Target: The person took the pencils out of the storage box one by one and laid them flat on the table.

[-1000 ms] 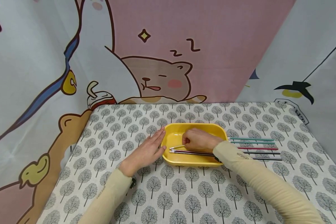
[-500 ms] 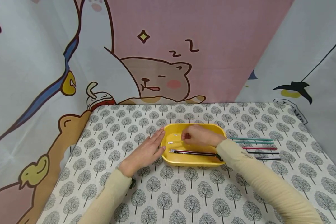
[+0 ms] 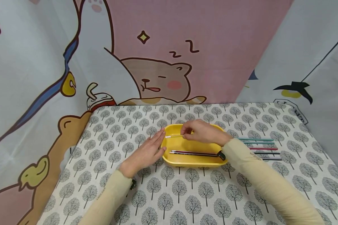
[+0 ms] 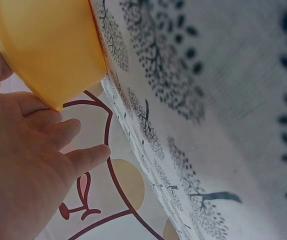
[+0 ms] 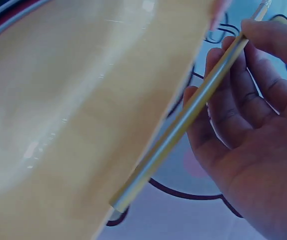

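Observation:
My right hand point(image 3: 201, 132) pinches a yellow pencil point(image 3: 174, 136) between thumb and fingers, over the far side of a yellow tray point(image 3: 194, 163). The right wrist view shows the pencil point(image 5: 178, 122) slanting along the tray's rim, its blunt end low and its silver eraser end beyond the thumb. My left hand point(image 3: 146, 152) rests with fairly straight fingers against the tray's left rim, and the left wrist view shows these fingers point(image 4: 63, 131) at the edge. Several dark and red pencils point(image 3: 192, 152) lie side by side inside the tray's near half.
Right of the tray, two teal pencils point(image 3: 259, 139), a red pencil point(image 3: 266, 148) and dark pencils point(image 3: 273, 153) lie on the tree-print tablecloth point(image 3: 205, 190), partly behind the right sleeve. A cartoon-print curtain point(image 3: 225, 62) hangs along the back and sides.
My right hand has risen from inside the tray toward its far rim, carrying the yellow pencil away from the dark ones. The left hand has stayed at the left rim.

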The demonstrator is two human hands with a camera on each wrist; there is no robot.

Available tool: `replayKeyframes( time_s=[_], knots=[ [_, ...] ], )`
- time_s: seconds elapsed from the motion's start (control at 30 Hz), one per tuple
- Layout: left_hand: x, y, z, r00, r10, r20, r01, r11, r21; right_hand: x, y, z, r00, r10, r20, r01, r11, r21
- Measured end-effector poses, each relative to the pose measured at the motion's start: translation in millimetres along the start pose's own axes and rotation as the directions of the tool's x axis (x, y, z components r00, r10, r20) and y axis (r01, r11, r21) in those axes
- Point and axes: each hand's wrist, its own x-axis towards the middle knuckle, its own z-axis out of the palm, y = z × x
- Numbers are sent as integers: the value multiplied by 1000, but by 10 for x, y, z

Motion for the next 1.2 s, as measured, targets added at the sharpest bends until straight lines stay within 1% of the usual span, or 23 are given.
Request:
replayKeyframes(
  time_s=[0.17, 0.3, 0.6, 0.93, 1.2],
  knots=[
    [0, -3, 3, 1000, 4, -7, -4, 1000, 3, -89, -100, -108, 997, -36, -66, 36, 999, -3],
    [1, -4, 6, 1000, 4, -9, -4, 1000, 1, -184, -165, -192, 992, -44, -115, 43, 999, -12],
    [-4, -9, 12, 1000, 3, -9, -2, 1000, 7, -445, -233, -355, 981, 13, -193, -14, 1000, 0],
    [-9, -3, 4, 1000, -5, -5, 5, 1000, -3, -733, -165, -442, 966, 47, -255, -56, 998, -25],
    [-8, -7, 10, 1000, 8, -12, -8, 1000, -8, -942, -97, -462, 953, 67, -295, -87, 995, -56]
  ],
)
